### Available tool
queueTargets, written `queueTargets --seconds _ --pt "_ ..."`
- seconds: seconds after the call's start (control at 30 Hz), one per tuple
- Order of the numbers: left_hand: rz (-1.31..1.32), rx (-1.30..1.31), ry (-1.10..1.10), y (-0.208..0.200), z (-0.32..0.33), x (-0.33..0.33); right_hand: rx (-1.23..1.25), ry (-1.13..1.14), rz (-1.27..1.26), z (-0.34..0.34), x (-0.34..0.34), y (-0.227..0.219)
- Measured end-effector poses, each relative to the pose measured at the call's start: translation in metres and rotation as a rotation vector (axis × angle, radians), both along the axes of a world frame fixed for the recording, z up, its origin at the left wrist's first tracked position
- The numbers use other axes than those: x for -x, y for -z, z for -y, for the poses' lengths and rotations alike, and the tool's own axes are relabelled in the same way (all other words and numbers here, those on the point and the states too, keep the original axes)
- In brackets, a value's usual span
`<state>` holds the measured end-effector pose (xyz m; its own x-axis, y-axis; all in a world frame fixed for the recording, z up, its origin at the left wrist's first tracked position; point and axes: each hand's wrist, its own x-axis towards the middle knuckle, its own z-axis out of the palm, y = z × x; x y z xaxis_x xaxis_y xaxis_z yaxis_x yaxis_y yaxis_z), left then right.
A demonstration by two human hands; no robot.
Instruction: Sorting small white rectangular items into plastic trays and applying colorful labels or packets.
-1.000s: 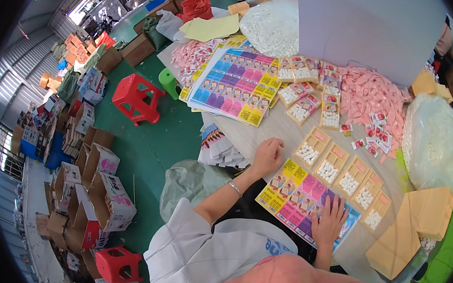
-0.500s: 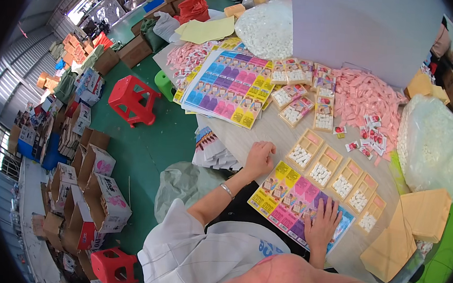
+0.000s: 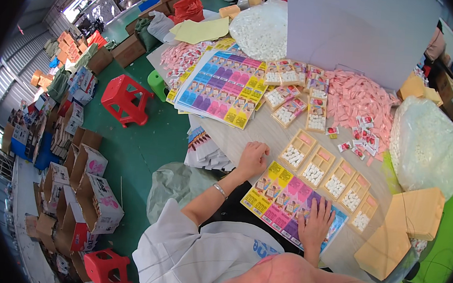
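Note:
My right hand [image 3: 315, 225] lies flat with its fingers spread on a printed card sheet [image 3: 271, 190] in yellow, pink, purple and blue. The sheet is at the table's near edge, partly over my lap. Just beyond it, several shallow wooden trays [image 3: 335, 185] stand in a slanting row. They hold small white pieces, and pink packets show in some compartments. My left hand [image 3: 254, 157] rests on the table left of the trays, its fingers curled in; I see nothing in them.
A stack of printed sheets [image 3: 220, 82] lies at the far left of the table. Filled trays [image 3: 316, 114], pink packets [image 3: 360, 96] and small red-and-white sachets [image 3: 364, 134] lie farther back. Bags of white pieces [image 3: 425, 146] and stacked wooden trays [image 3: 418, 212] stand right. Red stools [image 3: 126, 100] stand on the floor.
The whole view has shifted slightly, so things sit a little farther left. My right hand stays on the sheet, and my left hand remains curled beside the trays.

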<state>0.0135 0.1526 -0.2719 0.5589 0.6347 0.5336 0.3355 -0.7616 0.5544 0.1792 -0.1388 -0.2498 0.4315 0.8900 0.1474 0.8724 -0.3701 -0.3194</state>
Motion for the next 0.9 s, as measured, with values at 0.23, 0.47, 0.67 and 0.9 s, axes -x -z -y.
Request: queueTargets --seconds 0.23,0.47,0.67,0.9 --pt "-0.006 -0.022 -0.005 0.003 -0.003 0.003 -0.032 0.0 0.008 -0.003 0.002 0.002" --pt "-0.071 0.002 0.01 0.007 -0.001 0.005 0.001 -0.016 0.043 0.002 0.003 0.003" --pt "-0.057 0.0 0.028 0.007 0.001 0.005 0.045 -0.057 0.024 0.004 0.002 0.003" --pt "-0.122 -0.039 0.001 0.006 -0.006 -0.003 -0.013 0.044 -0.001 -0.009 -0.001 0.002"
